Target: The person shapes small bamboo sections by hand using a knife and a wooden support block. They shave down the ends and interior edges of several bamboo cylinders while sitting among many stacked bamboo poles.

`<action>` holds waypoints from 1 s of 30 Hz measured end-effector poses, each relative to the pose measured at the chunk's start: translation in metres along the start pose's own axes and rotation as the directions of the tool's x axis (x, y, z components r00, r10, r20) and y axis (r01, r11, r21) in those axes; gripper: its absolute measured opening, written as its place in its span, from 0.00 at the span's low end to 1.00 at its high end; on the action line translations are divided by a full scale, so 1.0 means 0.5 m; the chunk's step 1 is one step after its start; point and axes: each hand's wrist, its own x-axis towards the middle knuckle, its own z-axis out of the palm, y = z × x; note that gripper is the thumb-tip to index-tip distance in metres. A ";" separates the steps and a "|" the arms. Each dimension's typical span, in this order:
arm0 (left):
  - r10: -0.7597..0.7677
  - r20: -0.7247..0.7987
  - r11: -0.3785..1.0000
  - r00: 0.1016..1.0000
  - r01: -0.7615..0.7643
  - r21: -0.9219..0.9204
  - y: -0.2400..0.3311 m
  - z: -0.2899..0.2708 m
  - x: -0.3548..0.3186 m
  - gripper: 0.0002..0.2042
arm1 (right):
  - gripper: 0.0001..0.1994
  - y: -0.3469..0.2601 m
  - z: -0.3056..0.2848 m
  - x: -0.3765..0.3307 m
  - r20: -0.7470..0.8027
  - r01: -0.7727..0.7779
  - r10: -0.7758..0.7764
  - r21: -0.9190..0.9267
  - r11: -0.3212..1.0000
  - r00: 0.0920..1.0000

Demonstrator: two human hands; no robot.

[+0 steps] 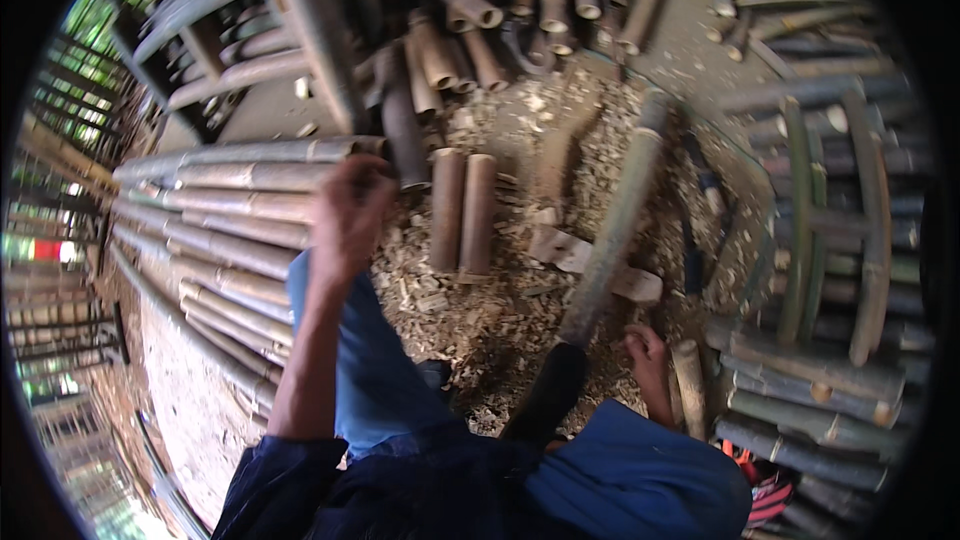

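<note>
My left hand (355, 202) is raised beside the ends of the stacked bamboo poles (250, 177); motion blurs its fingers, and I make out nothing held. Low beside my right knee, my right hand (646, 348) has loosely bent fingers with nothing visible in them. Nearest to it is a short pale round stick (689, 385). A long greenish bamboo pole (620, 210) slants away from my dark-shod foot (552, 390). Pale wooden pieces (637, 285) lie by that pole. Between my hands, farther off, are two short brown bamboo tubes (447, 215) side by side.
Wood shavings (470, 340) cover the ground. Dark-handled tools (692, 265) lie right of the slanted pole. Cut bamboo tubes (480, 15) crowd the back. A bamboo frame (797, 220) and stacked poles (800, 400) stand at right; another frame (315, 40) rises at back left.
</note>
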 end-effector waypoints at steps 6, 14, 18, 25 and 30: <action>-0.371 0.105 0.737 0.922 0.224 0.637 -0.239 0.329 -0.030 0.40 | 0.11 0.015 0.050 0.007 -0.014 -0.038 0.038 0.031 0.999 0.999; -0.392 -0.068 0.715 0.917 0.351 0.604 -0.203 0.441 -0.088 0.42 | 0.09 0.090 -0.100 0.099 -0.147 0.123 -0.149 -0.171 0.978 0.978; -0.623 0.000 0.782 0.782 0.623 0.006 -0.249 0.401 -0.055 0.40 | 0.11 0.062 -0.156 0.209 -0.275 0.138 -0.252 -0.375 0.917 0.928; -0.477 0.470 0.417 0.743 0.662 -0.623 -0.124 0.359 -0.039 0.36 | 0.21 0.020 -0.211 0.332 -0.389 -0.049 -0.337 -0.714 0.698 0.857; -0.489 0.456 0.468 0.744 0.664 -0.583 -0.099 0.366 0.002 0.33 | 0.31 0.038 -0.239 0.389 -0.352 -0.130 -0.250 -0.773 0.621 0.902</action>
